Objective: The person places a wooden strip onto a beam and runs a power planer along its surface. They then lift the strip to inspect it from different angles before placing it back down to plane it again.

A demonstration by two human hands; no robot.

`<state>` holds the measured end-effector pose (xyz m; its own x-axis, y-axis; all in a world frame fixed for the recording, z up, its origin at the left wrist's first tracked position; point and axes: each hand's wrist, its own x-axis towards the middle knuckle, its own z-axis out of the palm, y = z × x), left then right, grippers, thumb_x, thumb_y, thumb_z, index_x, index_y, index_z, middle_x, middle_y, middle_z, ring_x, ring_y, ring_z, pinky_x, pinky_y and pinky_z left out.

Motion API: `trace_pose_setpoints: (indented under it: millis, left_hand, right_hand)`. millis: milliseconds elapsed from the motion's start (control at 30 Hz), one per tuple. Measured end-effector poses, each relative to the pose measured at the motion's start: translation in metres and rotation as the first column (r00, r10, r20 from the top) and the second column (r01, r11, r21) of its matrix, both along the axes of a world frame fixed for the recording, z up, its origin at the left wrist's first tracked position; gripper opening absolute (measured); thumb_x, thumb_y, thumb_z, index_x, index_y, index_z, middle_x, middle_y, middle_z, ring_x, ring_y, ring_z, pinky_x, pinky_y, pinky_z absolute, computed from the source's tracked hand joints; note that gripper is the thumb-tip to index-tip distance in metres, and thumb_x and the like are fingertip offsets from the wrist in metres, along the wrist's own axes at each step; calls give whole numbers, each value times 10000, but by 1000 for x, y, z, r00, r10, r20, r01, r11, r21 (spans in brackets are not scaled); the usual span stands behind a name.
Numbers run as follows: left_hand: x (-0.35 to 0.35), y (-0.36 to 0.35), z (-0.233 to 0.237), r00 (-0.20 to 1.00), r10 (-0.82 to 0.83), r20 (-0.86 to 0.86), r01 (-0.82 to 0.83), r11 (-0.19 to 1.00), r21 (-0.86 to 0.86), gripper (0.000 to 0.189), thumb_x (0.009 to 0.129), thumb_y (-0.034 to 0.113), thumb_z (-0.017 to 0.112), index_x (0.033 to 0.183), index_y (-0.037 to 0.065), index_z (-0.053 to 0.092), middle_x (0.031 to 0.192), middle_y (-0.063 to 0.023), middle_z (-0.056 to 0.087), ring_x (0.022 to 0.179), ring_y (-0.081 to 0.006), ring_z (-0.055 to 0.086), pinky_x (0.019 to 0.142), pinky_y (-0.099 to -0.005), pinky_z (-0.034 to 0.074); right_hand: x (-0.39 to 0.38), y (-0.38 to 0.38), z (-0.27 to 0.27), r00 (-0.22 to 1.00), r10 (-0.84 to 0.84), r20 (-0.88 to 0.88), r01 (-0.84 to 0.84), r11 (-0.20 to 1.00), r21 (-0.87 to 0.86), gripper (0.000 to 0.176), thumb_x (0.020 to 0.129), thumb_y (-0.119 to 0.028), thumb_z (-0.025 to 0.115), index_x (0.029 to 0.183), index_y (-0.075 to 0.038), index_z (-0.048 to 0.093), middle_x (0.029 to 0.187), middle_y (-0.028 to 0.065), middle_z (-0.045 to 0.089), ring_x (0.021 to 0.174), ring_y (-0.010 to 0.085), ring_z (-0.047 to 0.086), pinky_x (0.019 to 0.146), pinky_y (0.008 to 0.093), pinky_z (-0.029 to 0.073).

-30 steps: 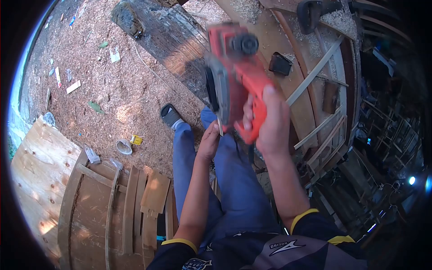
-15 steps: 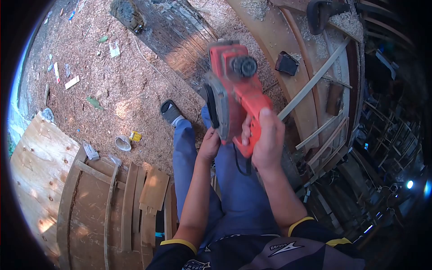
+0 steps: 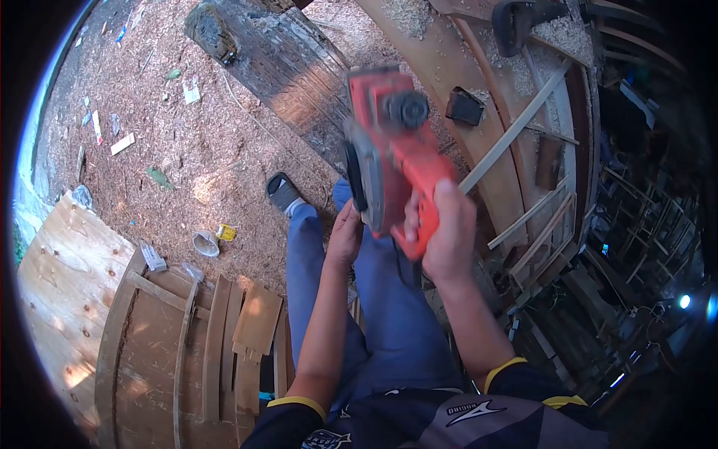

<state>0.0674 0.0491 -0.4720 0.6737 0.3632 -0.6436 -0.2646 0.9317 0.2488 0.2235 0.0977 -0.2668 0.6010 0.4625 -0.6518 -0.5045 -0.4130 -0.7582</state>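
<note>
A red electric hand planer [image 3: 400, 157] is held up in front of me over my legs, tilted on its side and slightly blurred. My right hand [image 3: 447, 228] is wrapped round its rear handle. Close by the lower edge of the planer, my left hand [image 3: 345, 236] has its fingers drawn together. The fingertips are partly hidden by the tool, so what they pinch does not show. A black knob sits on the front of the planer, and a dark guard runs along its left side. Behind the planer lies a weathered timber beam [image 3: 277, 71].
Wood shavings cover the ground [image 3: 179, 142], with scattered litter and a plastic cup [image 3: 206, 243]. Curved wooden panels [image 3: 149, 352] stand at lower left beside a plywood sheet [image 3: 63, 277]. On the right, long boards [image 3: 426, 56] carry sticks, a dark block [image 3: 465, 107] and a handsaw handle [image 3: 511, 28].
The planer and my right hand have shifted very slightly right in view. My left hand has moved slightly left, showing a small gap from the planer's edge. The background has shifted a little left.
</note>
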Motion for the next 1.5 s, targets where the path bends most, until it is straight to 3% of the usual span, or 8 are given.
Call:
trace_pose_setpoints:
  millis: [400,600,700,800,900,1167,1367,1500]
  left_hand:
    - [-17,-9,-11,986,-83,-147,69,993,-98,322,1029,182,548,1319,45,574,1170,-25,661,1033,-117,626,895,-276,493]
    - [12,15,15,994,53,-91,-48,997,61,330,1082,302,477,1247,38,585,1161,-16,628,1103,-106,541,980,-263,389]
    - [-1,5,-14,997,51,56,-55,996,75,297,1087,307,464,1150,47,593,1065,3,598,1005,-89,505,908,-262,374]
    - [2,3,-12,997,61,52,-66,991,118,272,1089,305,462,1087,61,584,988,18,556,905,-87,458,829,-262,356]
    - [4,9,-1,998,49,31,-52,990,129,294,1086,304,465,1143,45,592,1058,7,598,997,-93,517,901,-268,388]
    - [-22,-8,-25,1000,11,22,-10,999,-52,313,1035,176,532,1308,33,590,1175,-40,676,1056,-136,647,929,-290,506]
    - [-22,0,-16,992,-114,-57,114,994,1,293,1029,172,541,1283,41,607,1092,-13,676,953,-115,633,843,-264,498]
    - [4,16,13,992,11,-130,-4,998,56,280,1073,270,500,1207,48,604,1063,5,621,963,-98,548,872,-261,432]
  right_hand:
    - [-24,-5,-17,1000,1,9,-1,1000,-24,401,1056,-389,466,855,-51,541,630,-8,508,495,53,467,448,222,360]
    - [25,70,-30,995,34,94,-34,999,0,467,1034,-422,479,756,-50,528,597,-10,510,443,63,471,403,247,358]
    - [46,101,-25,998,46,47,-47,999,12,443,1041,-426,439,897,-27,565,634,35,522,443,113,458,434,281,397]
    - [41,87,-17,997,7,77,-14,996,87,443,1039,-431,439,912,-27,568,634,41,518,450,116,457,437,276,395]
    - [25,52,-4,999,-4,54,1,999,50,479,1044,-442,438,788,-50,541,603,13,509,443,89,473,426,260,382]
    - [-27,-29,-1,998,2,-59,-7,997,-75,394,1050,-395,464,871,-52,537,671,0,521,499,58,474,449,224,366]
    - [-27,-3,-16,1000,-11,11,11,999,-39,414,1052,-402,470,838,-55,540,642,-9,513,487,53,465,436,219,353]
    - [9,51,-27,988,88,128,-80,995,-65,464,1047,-436,426,859,-33,559,626,30,520,460,101,466,450,262,392]
